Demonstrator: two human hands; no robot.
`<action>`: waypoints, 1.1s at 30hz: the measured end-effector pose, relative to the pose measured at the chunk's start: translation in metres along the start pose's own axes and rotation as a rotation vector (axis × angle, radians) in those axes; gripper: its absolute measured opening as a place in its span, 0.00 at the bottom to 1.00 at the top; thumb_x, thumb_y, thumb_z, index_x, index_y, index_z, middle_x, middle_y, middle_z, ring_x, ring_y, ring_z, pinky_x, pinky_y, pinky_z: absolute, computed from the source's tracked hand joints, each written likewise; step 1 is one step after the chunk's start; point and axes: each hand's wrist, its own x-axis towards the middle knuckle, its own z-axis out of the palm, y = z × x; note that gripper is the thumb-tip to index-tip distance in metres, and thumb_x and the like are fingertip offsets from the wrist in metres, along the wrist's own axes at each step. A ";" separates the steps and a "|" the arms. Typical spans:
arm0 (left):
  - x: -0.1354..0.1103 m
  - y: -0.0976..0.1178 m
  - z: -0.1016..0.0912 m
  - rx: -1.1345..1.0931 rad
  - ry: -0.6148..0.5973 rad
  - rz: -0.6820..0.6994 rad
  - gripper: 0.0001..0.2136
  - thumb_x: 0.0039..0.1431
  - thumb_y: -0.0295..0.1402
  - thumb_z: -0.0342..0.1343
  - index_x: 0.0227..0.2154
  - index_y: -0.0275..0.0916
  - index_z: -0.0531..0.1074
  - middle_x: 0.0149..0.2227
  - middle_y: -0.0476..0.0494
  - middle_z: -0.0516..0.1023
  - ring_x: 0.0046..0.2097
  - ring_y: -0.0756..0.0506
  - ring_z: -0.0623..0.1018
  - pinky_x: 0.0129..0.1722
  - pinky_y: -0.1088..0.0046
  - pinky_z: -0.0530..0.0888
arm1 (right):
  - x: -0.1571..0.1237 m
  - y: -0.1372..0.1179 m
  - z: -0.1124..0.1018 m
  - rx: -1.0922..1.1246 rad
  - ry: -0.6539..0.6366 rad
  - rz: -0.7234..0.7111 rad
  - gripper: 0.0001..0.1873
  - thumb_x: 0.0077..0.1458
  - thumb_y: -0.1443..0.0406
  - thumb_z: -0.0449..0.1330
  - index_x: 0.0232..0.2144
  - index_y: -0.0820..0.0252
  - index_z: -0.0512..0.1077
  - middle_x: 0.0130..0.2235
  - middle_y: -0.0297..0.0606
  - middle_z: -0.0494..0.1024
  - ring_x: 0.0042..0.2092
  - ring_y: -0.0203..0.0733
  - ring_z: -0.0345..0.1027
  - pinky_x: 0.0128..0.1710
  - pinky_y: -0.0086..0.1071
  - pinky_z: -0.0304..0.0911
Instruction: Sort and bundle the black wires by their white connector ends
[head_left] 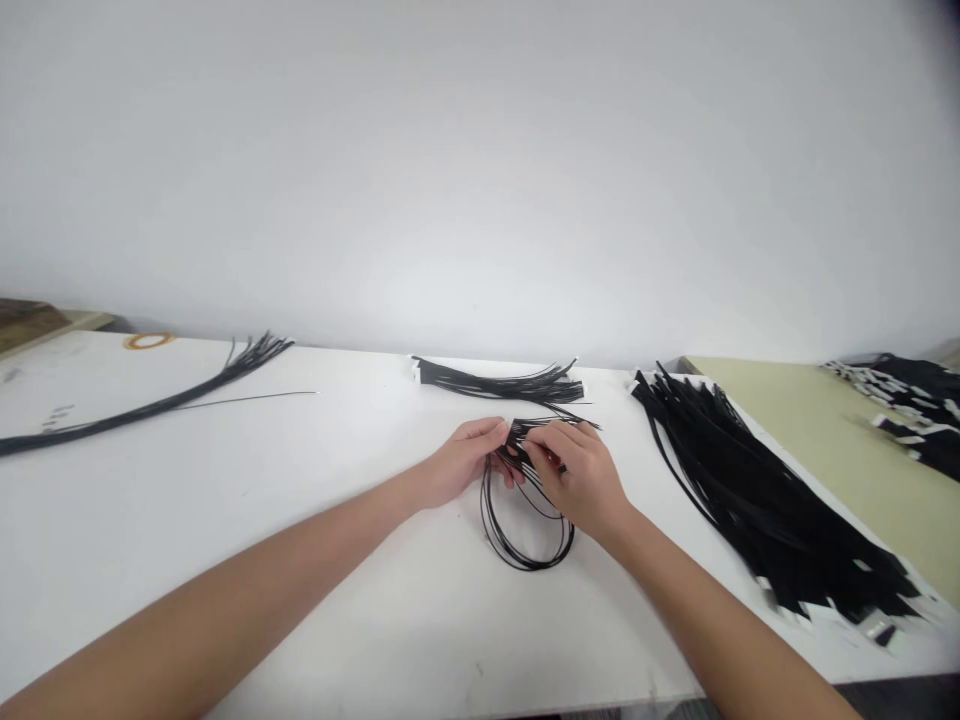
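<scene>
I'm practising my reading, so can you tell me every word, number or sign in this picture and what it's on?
There are no words, numbers, brands or signs that can be read.
Small dark marks on the white table, far left: too blurred to tell if they are writing.
Looped black wires: no readable print.

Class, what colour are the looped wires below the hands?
The looped wires are black; head view.
</scene>
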 end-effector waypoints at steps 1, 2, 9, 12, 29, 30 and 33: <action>0.000 0.000 0.000 -0.006 0.001 -0.002 0.15 0.61 0.41 0.48 0.29 0.33 0.67 0.28 0.41 0.74 0.30 0.46 0.76 0.29 0.70 0.71 | 0.001 0.000 0.000 0.003 -0.001 0.006 0.07 0.58 0.69 0.52 0.28 0.60 0.66 0.26 0.31 0.71 0.25 0.32 0.59 0.31 0.31 0.51; 0.001 -0.001 -0.001 -0.010 0.006 -0.004 0.15 0.61 0.42 0.48 0.29 0.33 0.67 0.28 0.41 0.74 0.30 0.46 0.76 0.29 0.70 0.71 | 0.001 0.000 0.000 0.005 0.004 0.012 0.07 0.58 0.69 0.52 0.28 0.59 0.66 0.26 0.32 0.72 0.26 0.32 0.60 0.32 0.32 0.52; -0.002 -0.003 0.000 0.006 0.100 0.061 0.15 0.57 0.43 0.53 0.27 0.34 0.66 0.25 0.44 0.73 0.26 0.48 0.75 0.26 0.72 0.70 | 0.005 0.000 -0.006 -0.072 0.056 0.032 0.29 0.49 0.53 0.60 0.51 0.60 0.64 0.51 0.47 0.69 0.53 0.54 0.58 0.50 0.45 0.49; -0.004 -0.004 0.002 0.060 0.153 0.106 0.17 0.56 0.46 0.53 0.27 0.34 0.67 0.25 0.44 0.72 0.26 0.47 0.75 0.26 0.71 0.70 | 0.003 0.004 -0.002 0.110 0.016 0.135 0.23 0.50 0.58 0.59 0.49 0.57 0.67 0.45 0.43 0.74 0.48 0.51 0.63 0.51 0.46 0.47; -0.040 0.010 0.011 1.700 0.218 0.595 0.21 0.55 0.50 0.50 0.46 0.42 0.69 0.48 0.36 0.72 0.56 0.34 0.64 0.56 0.47 0.46 | 0.020 -0.033 -0.018 0.980 0.987 0.759 0.20 0.57 0.47 0.47 0.29 0.56 0.52 0.24 0.24 0.64 0.21 0.29 0.60 0.28 0.30 0.62; -0.040 0.008 0.015 1.729 0.201 0.585 0.22 0.54 0.52 0.51 0.45 0.41 0.69 0.43 0.36 0.73 0.53 0.34 0.67 0.56 0.48 0.49 | 0.023 -0.040 -0.025 1.043 1.032 0.766 0.20 0.56 0.46 0.46 0.28 0.55 0.51 0.23 0.23 0.62 0.20 0.29 0.58 0.27 0.30 0.62; -0.038 0.003 0.022 1.753 0.200 0.521 0.19 0.60 0.48 0.43 0.40 0.38 0.69 0.32 0.39 0.73 0.35 0.41 0.73 0.43 0.59 0.64 | 0.028 -0.059 -0.049 1.201 1.129 0.761 0.22 0.56 0.45 0.44 0.27 0.55 0.49 0.20 0.21 0.55 0.18 0.29 0.53 0.25 0.29 0.60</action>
